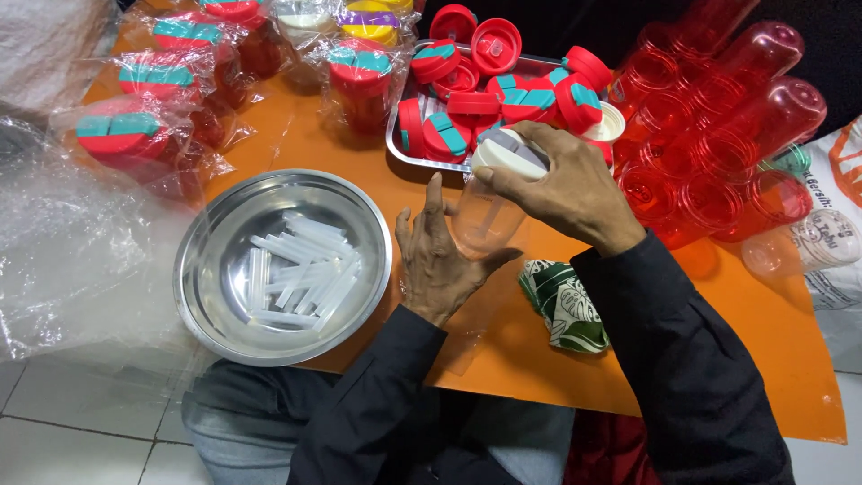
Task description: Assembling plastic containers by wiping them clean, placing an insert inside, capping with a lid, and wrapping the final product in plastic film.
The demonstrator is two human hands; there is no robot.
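At the far left, clear plastic wrap (72,260) is spread over the edge of the orange table (718,359), and behind it wrapped red bottles (144,135) with teal-and-red lids are lined up in a row. Nearer the front, a round steel bowl (206,305) is set on the table, and a heap of clear plastic straws (301,269) is held inside it. Just to the right of the bowl, a clear tumbler (485,220) is kept upright near the middle of the table; it is clasped from the side by the left hand (440,260), whose fingers are curled around the wall. The white lid (507,148) on top of the tumbler is gripped from above by the right hand (561,184), the fingers being closed over its rim. Behind the tumbler, a rectangular steel tray (404,153) is filled with loose red lids (494,90), some with teal flaps. A folded green patterned cloth (566,305) is laid just right of the left hand. At the far right, empty red tumblers (718,117) are stacked on their sides.
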